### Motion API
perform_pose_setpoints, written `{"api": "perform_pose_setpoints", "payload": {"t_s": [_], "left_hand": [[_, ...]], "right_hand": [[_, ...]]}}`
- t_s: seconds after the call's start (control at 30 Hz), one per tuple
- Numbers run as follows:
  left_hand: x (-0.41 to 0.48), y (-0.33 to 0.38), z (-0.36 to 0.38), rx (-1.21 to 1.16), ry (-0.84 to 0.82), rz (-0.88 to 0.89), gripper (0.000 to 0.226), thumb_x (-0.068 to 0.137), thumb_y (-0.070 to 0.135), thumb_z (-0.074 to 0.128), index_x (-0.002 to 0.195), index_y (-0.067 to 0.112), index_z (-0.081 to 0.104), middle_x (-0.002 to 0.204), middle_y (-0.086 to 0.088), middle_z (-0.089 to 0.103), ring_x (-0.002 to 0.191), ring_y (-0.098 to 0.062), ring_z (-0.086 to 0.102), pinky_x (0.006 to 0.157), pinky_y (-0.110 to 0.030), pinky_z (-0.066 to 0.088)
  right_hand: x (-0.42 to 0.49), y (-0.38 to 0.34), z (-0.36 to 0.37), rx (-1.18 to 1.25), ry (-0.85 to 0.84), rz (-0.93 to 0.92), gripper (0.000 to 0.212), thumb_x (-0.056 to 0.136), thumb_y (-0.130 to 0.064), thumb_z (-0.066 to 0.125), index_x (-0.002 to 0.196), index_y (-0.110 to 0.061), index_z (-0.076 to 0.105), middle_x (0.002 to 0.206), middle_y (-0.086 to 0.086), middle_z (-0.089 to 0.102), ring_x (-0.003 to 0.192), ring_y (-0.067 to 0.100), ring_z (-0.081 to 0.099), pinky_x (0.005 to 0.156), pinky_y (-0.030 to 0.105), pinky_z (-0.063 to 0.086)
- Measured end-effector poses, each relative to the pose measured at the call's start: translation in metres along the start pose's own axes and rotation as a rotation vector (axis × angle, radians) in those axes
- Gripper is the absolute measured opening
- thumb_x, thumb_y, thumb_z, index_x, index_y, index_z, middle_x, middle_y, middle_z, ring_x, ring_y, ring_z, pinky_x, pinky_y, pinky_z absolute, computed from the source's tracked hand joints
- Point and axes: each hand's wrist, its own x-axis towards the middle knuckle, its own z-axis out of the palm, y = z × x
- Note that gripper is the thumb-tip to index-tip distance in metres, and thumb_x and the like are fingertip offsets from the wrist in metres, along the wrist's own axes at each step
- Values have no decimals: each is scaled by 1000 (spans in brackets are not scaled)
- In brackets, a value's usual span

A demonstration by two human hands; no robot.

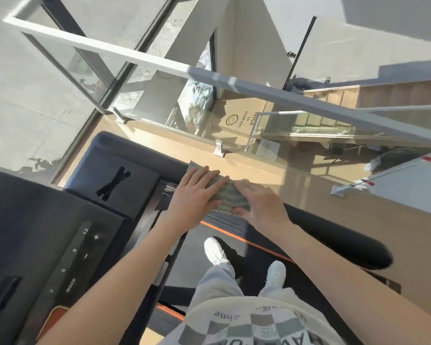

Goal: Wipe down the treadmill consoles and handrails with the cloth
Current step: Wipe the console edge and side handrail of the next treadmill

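a: cloth position?
b: green cloth (225, 195) draped over the front end of the black handrail (346, 245), just beside the console (35, 232).
a: hands?
b: left hand (197, 192) and right hand (259, 202) press it, fingers straight.

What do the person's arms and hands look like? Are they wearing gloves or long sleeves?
No gloves and no long sleeves. The left hand and right hand are bare, and both forearms are bare as far as the picture shows. I can see no rings, watch or bracelet.
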Motion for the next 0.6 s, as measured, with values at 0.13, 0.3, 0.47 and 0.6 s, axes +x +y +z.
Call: {"api": "perform_pose_setpoints", "payload": {"t_s": [0.13, 0.3, 0.47, 0.6], "left_hand": [[8, 47, 6, -24, 28, 21, 60, 96, 54, 48, 150, 28, 46, 148, -3, 55, 140, -31, 46, 119, -53, 31], [21, 105, 19, -33, 77, 55, 65, 88, 47, 71, 147, 28, 52, 145, -1, 58, 136, -29, 50, 120, -46, 27], [34, 160, 34, -46, 92, 87, 65, 86, 47, 75, 145, 29, 54, 143, 1, 60, 134, -27, 52, 118, -46, 32], [44, 197, 42, -48, 101, 118, 65, 86, 48, 73, 145, 30, 54, 142, 0, 60, 133, -26, 53, 117, -46, 34]], "right_hand": [[-39, 30, -8, -18, 36, 29, 74, 76, -33, 85, 141, -16, 54, 132, 1, 61, 114, 27, 60, 95, 43, 50], [-88, 72, -17, -70, 124, 69, 76, 64, -29, 92, 133, -13, 62, 127, 4, 67, 111, 28, 65, 91, 42, 54], [-133, 109, -26, -108, 211, 95, 78, 60, -28, 94, 129, -12, 64, 124, 6, 68, 108, 29, 67, 93, 42, 54], [-164, 135, -31, -111, 256, 111, 76, 61, -26, 94, 129, -10, 64, 125, 8, 68, 110, 29, 66, 96, 44, 54]]}}
